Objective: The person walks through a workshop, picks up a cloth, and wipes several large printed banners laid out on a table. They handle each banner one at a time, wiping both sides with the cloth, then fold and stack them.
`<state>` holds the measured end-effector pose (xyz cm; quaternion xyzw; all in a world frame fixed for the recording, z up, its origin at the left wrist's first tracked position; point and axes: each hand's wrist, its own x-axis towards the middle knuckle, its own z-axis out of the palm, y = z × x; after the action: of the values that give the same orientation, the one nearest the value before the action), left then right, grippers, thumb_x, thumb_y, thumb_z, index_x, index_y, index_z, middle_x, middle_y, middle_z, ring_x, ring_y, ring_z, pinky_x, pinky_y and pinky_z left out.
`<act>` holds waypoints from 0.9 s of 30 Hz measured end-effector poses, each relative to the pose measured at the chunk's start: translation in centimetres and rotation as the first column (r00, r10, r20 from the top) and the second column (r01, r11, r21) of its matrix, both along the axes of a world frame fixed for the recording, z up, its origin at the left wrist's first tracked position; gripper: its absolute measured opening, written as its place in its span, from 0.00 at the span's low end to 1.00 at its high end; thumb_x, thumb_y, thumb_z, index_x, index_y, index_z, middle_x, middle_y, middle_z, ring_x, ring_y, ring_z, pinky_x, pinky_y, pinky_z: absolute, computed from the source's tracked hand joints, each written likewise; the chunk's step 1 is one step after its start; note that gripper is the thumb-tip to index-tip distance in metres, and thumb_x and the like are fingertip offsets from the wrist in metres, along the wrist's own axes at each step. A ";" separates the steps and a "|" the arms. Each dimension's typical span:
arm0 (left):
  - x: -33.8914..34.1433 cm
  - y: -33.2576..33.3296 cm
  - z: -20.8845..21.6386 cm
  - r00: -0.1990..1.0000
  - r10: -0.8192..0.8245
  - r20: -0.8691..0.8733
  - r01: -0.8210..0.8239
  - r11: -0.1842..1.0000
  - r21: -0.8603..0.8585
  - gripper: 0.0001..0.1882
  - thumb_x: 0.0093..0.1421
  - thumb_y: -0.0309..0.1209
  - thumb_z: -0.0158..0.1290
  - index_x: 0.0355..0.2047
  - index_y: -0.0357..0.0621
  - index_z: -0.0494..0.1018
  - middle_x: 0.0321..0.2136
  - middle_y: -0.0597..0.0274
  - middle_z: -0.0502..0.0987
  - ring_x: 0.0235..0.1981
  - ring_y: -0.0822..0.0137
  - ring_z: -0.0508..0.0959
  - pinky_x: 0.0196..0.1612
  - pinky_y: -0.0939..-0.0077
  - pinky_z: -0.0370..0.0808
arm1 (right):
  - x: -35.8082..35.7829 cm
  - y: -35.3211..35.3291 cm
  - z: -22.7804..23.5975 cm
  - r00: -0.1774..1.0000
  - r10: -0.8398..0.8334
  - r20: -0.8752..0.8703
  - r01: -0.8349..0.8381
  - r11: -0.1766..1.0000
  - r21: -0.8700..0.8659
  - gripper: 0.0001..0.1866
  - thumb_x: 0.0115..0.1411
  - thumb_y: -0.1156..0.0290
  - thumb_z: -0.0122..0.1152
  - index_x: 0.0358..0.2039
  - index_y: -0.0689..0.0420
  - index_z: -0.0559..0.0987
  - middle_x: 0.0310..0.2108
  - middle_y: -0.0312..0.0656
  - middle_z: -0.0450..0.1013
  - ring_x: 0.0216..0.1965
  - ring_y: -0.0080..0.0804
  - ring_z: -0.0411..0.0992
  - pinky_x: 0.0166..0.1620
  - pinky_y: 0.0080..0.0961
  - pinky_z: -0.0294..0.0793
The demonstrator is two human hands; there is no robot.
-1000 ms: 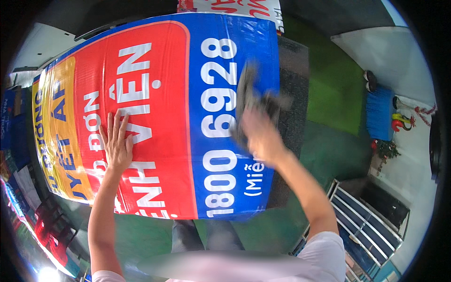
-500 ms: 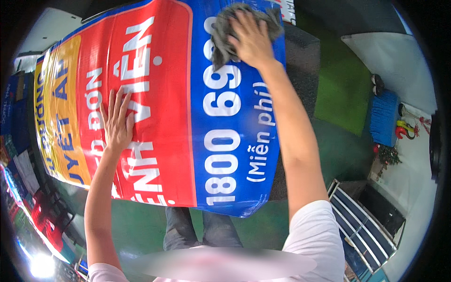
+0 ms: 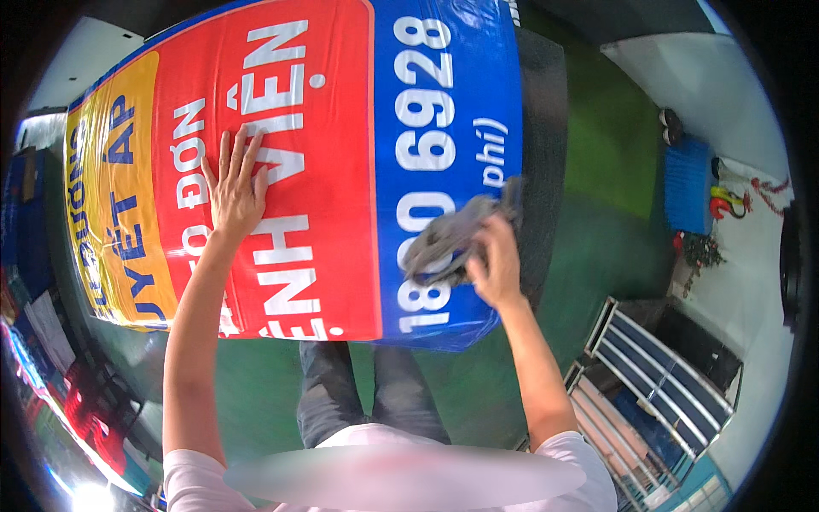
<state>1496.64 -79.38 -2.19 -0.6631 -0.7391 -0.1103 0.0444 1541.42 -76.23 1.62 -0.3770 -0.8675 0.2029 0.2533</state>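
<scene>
A large printed banner point(image 3: 341, 196), with yellow, red and blue bands and big lettering, covers a broad surface in front of me. My left hand point(image 3: 235, 188) lies flat on its red band with the fingers spread. On the blue band, close to the near right corner, my right hand point(image 3: 496, 260) grips a crumpled dark grey cloth point(image 3: 452, 239) against the banner. The cloth hides part of the white print beneath it. Small wrinkles run through the yellow and red parts.
Along the banner's right edge shows a dark surface point(image 3: 544, 154), with green flooring point(image 3: 601, 136) beyond. At the lower right stands a metal-barred rack point(image 3: 657, 384). A blue bundle point(image 3: 688, 183) lies by the right wall. Red items point(image 3: 94, 418) and a bright light sit at lower left.
My right hand has pulled the cloth from the banner's far right toward me, to the near right corner. My left hand still lies spread on the red band. The view has shifted slightly.
</scene>
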 end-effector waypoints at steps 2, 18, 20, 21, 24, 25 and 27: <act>-0.1 0.2 -0.4 1.000 0.011 -0.016 -0.011 1.000 0.001 0.27 0.67 0.43 0.36 0.67 0.64 0.53 0.69 0.68 0.50 0.71 0.59 0.45 0.68 0.37 0.36 | -3.2 1.4 0.3 0.975 -0.195 -0.104 0.199 0.980 0.027 0.29 0.52 0.63 0.60 0.53 0.58 0.67 0.59 0.56 0.60 0.60 0.54 0.59 0.61 0.48 0.56; -1.0 1.0 -2.7 0.995 -0.028 -0.098 0.035 0.998 0.061 0.28 0.68 0.48 0.32 0.68 0.65 0.52 0.69 0.68 0.49 0.71 0.61 0.44 0.68 0.36 0.34 | -3.4 -1.6 -3.5 0.728 -0.663 0.176 0.638 0.748 0.182 0.26 0.61 0.70 0.52 0.60 0.59 0.65 0.60 0.54 0.62 0.62 0.51 0.59 0.62 0.50 0.55; -0.8 1.0 -2.8 0.995 -0.025 -0.096 0.030 0.998 0.047 0.28 0.68 0.48 0.32 0.68 0.65 0.51 0.70 0.68 0.48 0.71 0.61 0.43 0.68 0.36 0.34 | -2.6 -5.7 -4.2 0.594 -0.780 0.198 0.761 0.624 0.176 0.28 0.63 0.67 0.49 0.63 0.59 0.61 0.64 0.55 0.56 0.66 0.51 0.53 0.66 0.51 0.49; -0.7 1.1 -2.8 0.995 -0.020 -0.098 0.024 0.999 0.041 0.28 0.68 0.48 0.32 0.68 0.64 0.51 0.70 0.68 0.48 0.71 0.61 0.43 0.68 0.36 0.34 | -3.9 -8.7 -4.4 0.498 -0.832 0.246 0.837 0.535 0.113 0.28 0.64 0.66 0.47 0.63 0.59 0.60 0.65 0.55 0.54 0.67 0.52 0.51 0.67 0.51 0.48; -0.4 1.0 -2.4 0.997 -0.018 -0.081 0.020 0.999 0.026 0.29 0.67 0.47 0.34 0.68 0.62 0.51 0.70 0.66 0.47 0.71 0.59 0.42 0.67 0.35 0.34 | -14.0 -17.0 -5.5 0.641 -0.684 0.349 0.712 0.699 0.064 0.31 0.60 0.67 0.52 0.63 0.59 0.60 0.63 0.55 0.57 0.65 0.55 0.54 0.64 0.56 0.51; -0.4 1.0 -2.3 0.997 -0.028 -0.067 0.032 0.998 0.057 0.29 0.67 0.47 0.34 0.68 0.61 0.51 0.70 0.65 0.47 0.71 0.58 0.42 0.67 0.34 0.34 | -18.3 -19.0 -5.7 0.780 -0.573 0.252 0.625 0.736 -0.258 0.34 0.55 0.67 0.57 0.62 0.60 0.62 0.62 0.55 0.59 0.62 0.54 0.58 0.62 0.57 0.53; -0.5 1.2 -1.7 0.999 -0.010 -0.046 0.008 0.999 -0.045 0.29 0.67 0.48 0.36 0.68 0.60 0.52 0.70 0.64 0.48 0.71 0.57 0.43 0.66 0.33 0.35 | -27.9 -21.7 -5.7 0.989 -0.141 0.049 0.148 0.966 -0.211 0.32 0.53 0.67 0.59 0.59 0.63 0.66 0.61 0.53 0.60 0.61 0.53 0.58 0.64 0.52 0.53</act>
<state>1496.15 -78.17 -3.94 -0.6695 -0.7373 -0.0785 0.0459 1513.51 -97.93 -4.12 -0.4677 -0.8148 0.2700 0.2109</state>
